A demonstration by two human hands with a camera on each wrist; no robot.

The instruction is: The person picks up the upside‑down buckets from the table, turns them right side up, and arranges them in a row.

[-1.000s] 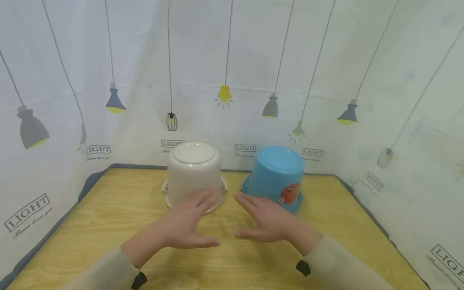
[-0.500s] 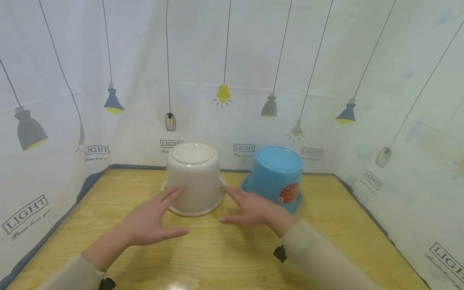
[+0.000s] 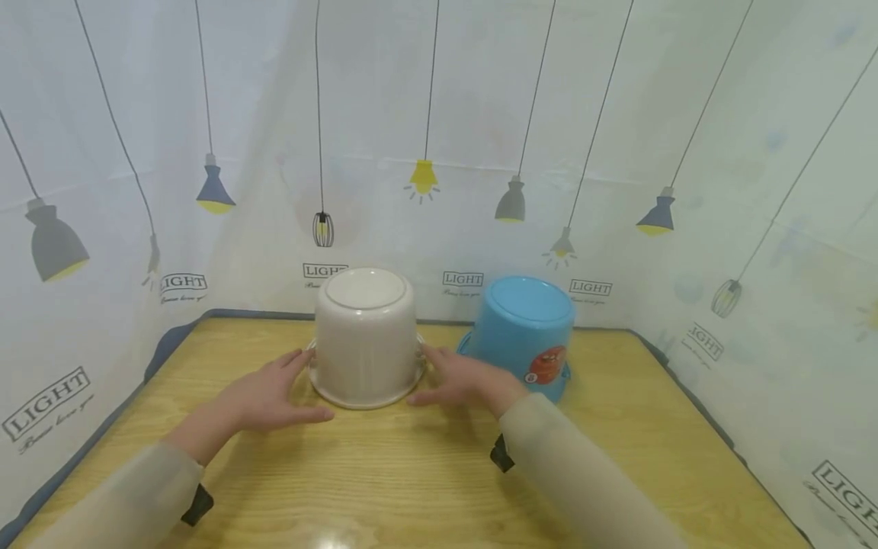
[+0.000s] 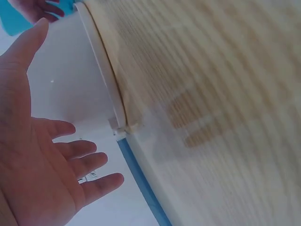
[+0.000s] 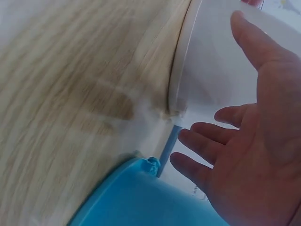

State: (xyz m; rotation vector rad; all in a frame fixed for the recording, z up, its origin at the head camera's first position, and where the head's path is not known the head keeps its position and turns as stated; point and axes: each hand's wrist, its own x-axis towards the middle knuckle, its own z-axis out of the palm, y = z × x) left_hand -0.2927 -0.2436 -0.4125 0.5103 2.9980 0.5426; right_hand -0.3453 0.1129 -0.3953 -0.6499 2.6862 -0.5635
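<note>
Glossy white round plastic bucket [image 3: 366, 347] upturned, left hand [image 3: 264, 398] and right hand [image 3: 463, 377] spread wide beside it, round blue plastic bucket [image 3: 513, 339] upturned right, insides hidden

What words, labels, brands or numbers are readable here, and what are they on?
"LIGHT": boxed print, repeated across the white backdrop; some copies are partly cut off.
Script line beneath "LIGHT": seems to end in "you"; the rest is too unclear to quote.
Red sticker on the blue bucket: its lettering and small round mark are too blurred to read.
White bucket: no text visible.
</note>
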